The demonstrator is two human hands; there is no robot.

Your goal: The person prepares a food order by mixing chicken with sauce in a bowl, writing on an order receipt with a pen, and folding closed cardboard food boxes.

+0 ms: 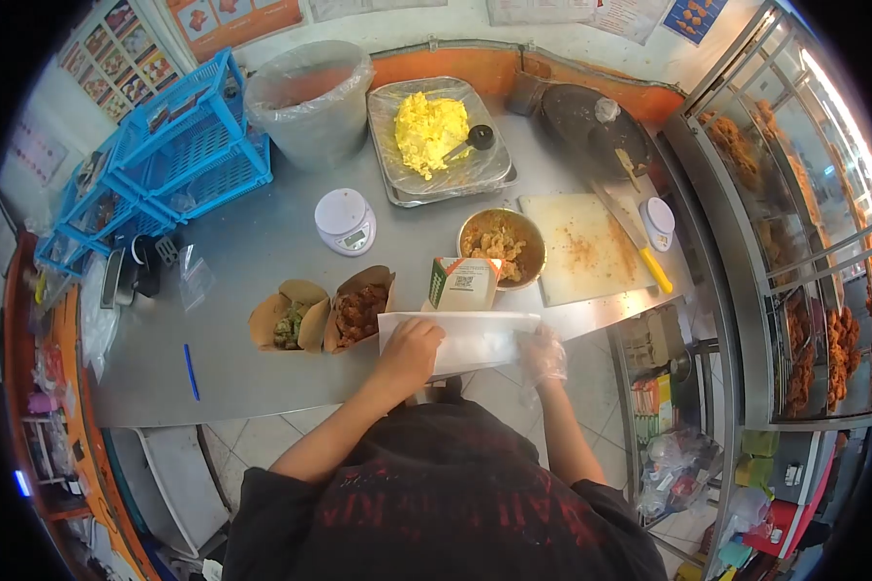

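Observation:
A white bag or folded sheet stretches between my hands at the front edge of the steel table. My left hand is bare, its fingers curled over the left part of the white bag or sheet. In a clear plastic glove, my right hand grips the right end. Just behind stands a printed food box. Left of it are two open brown cartons: one with dark glazed pieces, one with green food. A metal bowl of chopped food sits behind the box.
A cutting board with a yellow-handled knife lies right. Behind are a tray of yellow food, white scales and a lined bucket. Blue crates stand left; a fried-chicken display case stands right.

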